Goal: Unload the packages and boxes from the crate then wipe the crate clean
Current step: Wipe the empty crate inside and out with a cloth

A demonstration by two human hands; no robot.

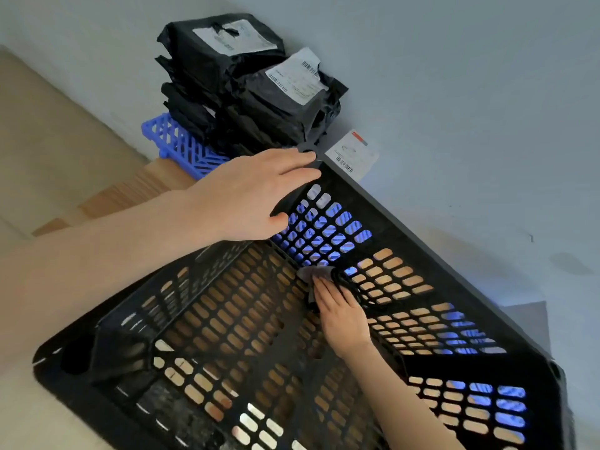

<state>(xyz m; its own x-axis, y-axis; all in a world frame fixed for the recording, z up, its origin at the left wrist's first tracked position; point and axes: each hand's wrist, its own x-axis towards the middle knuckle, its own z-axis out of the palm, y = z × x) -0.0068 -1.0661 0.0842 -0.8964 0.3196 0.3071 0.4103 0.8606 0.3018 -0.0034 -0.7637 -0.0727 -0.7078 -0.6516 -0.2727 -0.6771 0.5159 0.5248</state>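
A large black perforated plastic crate (431, 251) fills the lower view, with nothing inside but my right hand. My left hand (246, 193) rests on the crate's far corner rim, fingers fairly straight over the edge. Down inside, my right hand (341, 315) presses a small grey cloth (313, 273) flat against the crate's floor, near the far inner corner. A stack of black plastic-wrapped packages (246, 82) with white shipping labels stands beyond the crate against the wall.
The packages sit on a blue plastic pallet (181, 146). A white-labelled parcel (352, 154) lies by the wall behind the crate's corner. A pale wall rises on the right; tan floor and wooden boards (130, 193) lie to the left.
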